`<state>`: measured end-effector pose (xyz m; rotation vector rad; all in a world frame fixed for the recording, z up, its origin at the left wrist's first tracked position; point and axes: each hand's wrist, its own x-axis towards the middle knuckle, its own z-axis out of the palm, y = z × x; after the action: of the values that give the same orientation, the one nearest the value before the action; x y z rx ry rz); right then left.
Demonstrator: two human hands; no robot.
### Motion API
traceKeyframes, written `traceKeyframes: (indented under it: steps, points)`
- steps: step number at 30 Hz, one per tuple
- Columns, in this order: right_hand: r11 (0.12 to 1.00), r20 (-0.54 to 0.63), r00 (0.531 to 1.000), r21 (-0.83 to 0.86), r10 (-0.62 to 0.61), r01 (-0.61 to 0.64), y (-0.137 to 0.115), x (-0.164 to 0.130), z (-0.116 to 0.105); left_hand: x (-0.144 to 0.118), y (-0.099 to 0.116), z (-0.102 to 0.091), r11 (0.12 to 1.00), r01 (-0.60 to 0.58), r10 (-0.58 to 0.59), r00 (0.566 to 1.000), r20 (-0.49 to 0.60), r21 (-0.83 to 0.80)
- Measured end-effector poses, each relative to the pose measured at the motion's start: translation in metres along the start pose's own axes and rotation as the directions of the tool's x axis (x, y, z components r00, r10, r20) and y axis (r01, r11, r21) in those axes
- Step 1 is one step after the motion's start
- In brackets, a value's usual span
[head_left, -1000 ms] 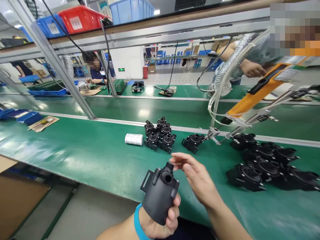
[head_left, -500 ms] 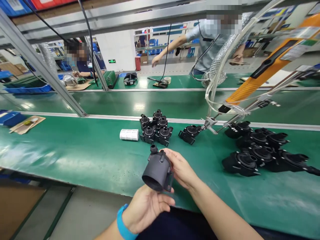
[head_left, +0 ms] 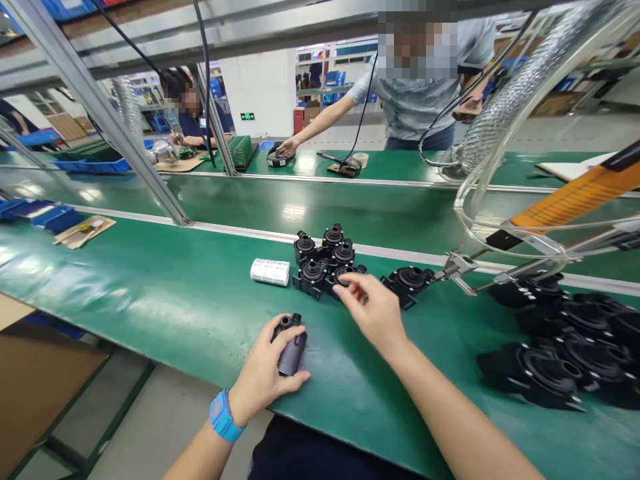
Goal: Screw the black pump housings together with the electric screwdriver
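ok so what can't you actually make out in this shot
- Black housing, head view: the left hand wraps it, hiding its underside.
- Pump part under the right hand: fingertip contact unclear.
- Dark parts at right: blurred, cut by the edge.
- White label roll: print too small.

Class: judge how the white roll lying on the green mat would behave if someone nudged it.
The white roll lies on its side, a cylinder, so it would probably roll on the green mat. It looks like wound labels or tape, likely light. The cluster of black pump housings beside it might stop it.
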<state>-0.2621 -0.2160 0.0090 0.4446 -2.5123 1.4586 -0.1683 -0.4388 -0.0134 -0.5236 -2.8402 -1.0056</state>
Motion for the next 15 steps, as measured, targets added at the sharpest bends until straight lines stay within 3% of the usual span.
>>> traceKeyframes:
  steps: [3,7,10,13,15]
  points:
    - [0.993,-0.095,0.995,-0.118,-0.025,0.014,0.015,0.024,-0.016,0.005,-0.006,-0.004,0.996,0.083,-0.079,0.994,-0.079,0.044]
    - [0.993,-0.007,1.0,-0.116,-0.022,0.021,0.018,0.039,-0.035,0.011,-0.016,-0.013,0.989,0.132,-0.126,0.988,-0.087,0.067]
    - [0.999,0.102,0.994,0.015,-0.036,0.034,0.003,0.036,-0.062,0.011,-0.018,-0.015,0.988,0.143,-0.138,0.986,-0.089,0.057]
    - [0.978,0.204,0.973,0.197,-0.105,0.064,-0.015,0.03,-0.085,0.005,-0.011,-0.011,0.99,0.141,-0.131,0.955,-0.265,0.022]
    - [0.948,0.238,0.956,0.303,-0.17,0.093,-0.024,0.025,-0.092,-0.001,-0.001,-0.005,0.995,0.066,-0.093,0.895,-0.437,-0.075]
